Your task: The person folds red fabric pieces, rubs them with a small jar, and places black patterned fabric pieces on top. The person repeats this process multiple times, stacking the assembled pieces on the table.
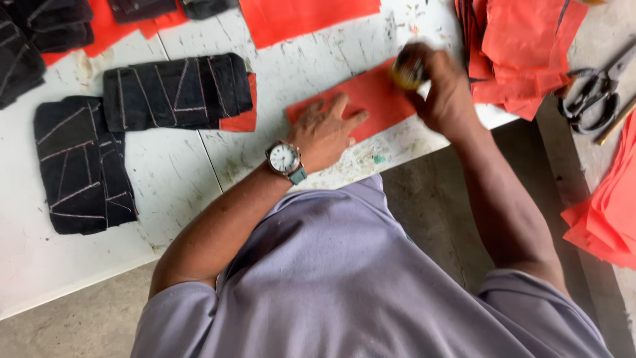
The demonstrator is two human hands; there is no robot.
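Pressing flat on a thin orange-red rectangular fabric piece (371, 99), the left hand (324, 132) lies palm down with fingers spread over the piece's near end, pinning it to the scuffed white counter (185, 179). The right hand (442, 89) is clenched around a small round yellowish object (407, 71), blurred and too indistinct to identify, held against the far end of the same piece. The fabric piece lies near the counter's front edge, between the two hands. It looks light, limp and prone to sliding or wrinkling, so a flat palm or a pinch at a corner or edge would likely serve better than a grip in the middle. A wristwatch with a white dial (285, 159) sits on the left wrist. To the left lie two black quilted fabric panels with pale stitched lines (175, 93), one showing an orange-red backing at its corner; more dark panels sit at the top left. A loose stack of orange-red cut fabric pieces (523, 53) crowds the counter just beside the right hand, and another large orange-red sheet (298, 16) lies beyond. Dark metal scissors (593, 96) rest on a separate grey surface to the right, near further orange-red pieces (609, 212).
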